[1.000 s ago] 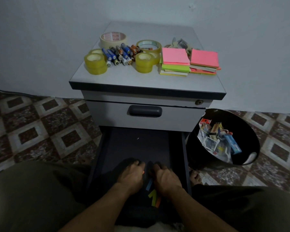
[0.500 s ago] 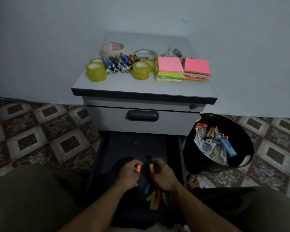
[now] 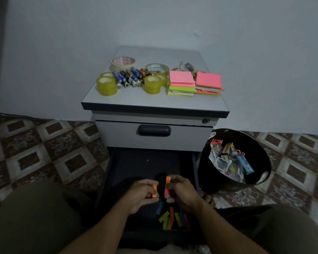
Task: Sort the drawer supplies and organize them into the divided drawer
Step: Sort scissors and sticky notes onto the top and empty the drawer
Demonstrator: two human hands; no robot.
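Now gathering: our left hand (image 3: pixel 141 193) pinches orange and green paper strips (image 3: pixel 155 191), and our right hand (image 3: pixel 182 194) pinches orange and pink ones, above the open drawer (image 3: pixel 145 162). Loose strips (image 3: pixel 171 217) lie just below both hands. Next, we judge, those need collecting with fine fingertip pinches.

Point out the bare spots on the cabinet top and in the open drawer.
Cabinet top: bare along the front edge and by the wall; tape rolls, batteries and sticky notes crowd the middle. Drawer: bare at the back, between the closed drawer front and the left hand and right hand; strips crowd the near end.
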